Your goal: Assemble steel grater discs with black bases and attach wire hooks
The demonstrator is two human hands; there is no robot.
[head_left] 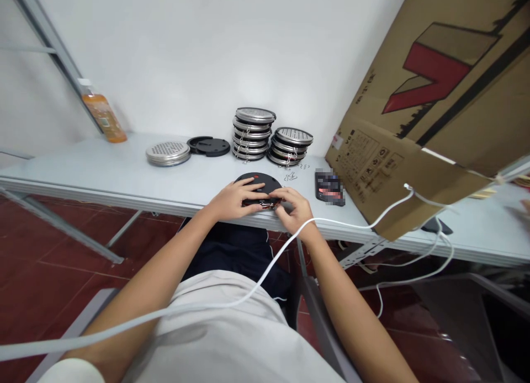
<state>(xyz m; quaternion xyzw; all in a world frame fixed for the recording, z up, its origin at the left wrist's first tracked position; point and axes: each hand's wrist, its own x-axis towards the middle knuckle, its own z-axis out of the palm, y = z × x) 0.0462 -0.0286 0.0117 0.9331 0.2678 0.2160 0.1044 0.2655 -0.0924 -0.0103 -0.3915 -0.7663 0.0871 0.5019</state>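
A round black disc with a small red mark lies at the near edge of the white table. My left hand rests on its left side with fingers curled over the top. My right hand pinches at the disc's near right rim, where a small metal piece shows between the fingers. Both hands touch the disc.
Two stacks of perforated metal discs stand behind, with loose wire clips beside them. A single metal disc, black lids, an orange bottle, a phone, a leaning cardboard box and white cables are around.
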